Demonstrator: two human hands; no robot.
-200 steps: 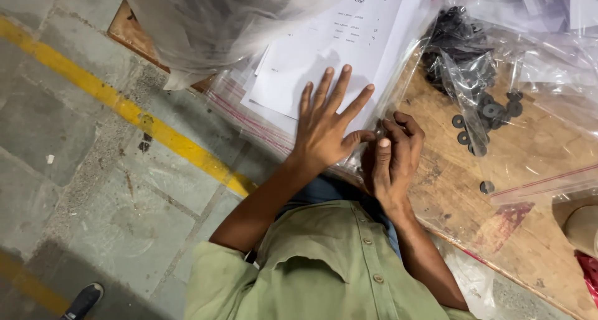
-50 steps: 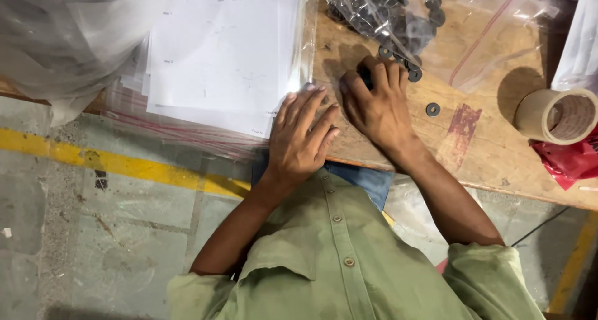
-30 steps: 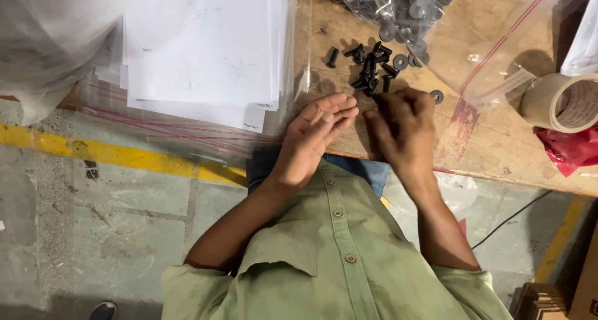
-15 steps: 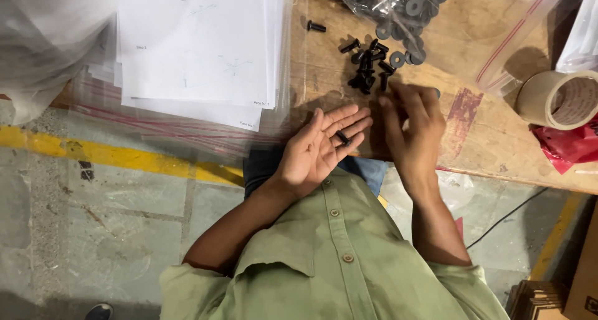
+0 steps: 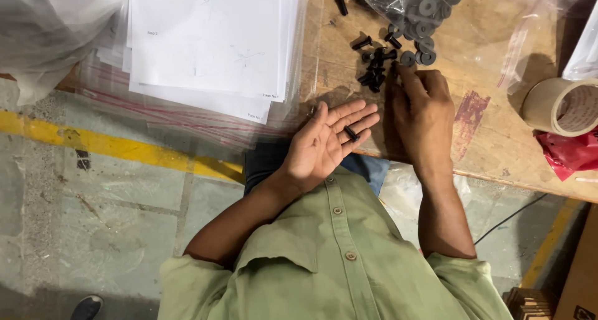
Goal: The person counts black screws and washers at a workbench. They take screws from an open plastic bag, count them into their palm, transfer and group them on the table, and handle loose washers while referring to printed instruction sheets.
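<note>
Black screw (image 5: 351, 133) on open left hand (image 5: 324, 142)

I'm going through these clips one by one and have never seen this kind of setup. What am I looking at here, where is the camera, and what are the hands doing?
There is no machine. A person in a green shirt wears one camera on the head, looking straight down, so the picture shows their own arms from above. The left hand lies open, palm up, with one black screw on its fingers. The right hand rests palm down on the wooden table, fingertips at a small pile of black screws. Beyond that, dark washers spill from a clear bag. Left of the hands is a stack of printed sheets in plastic; at the right edge sits a tape roll. Below is concrete floor with a yellow line.
</note>
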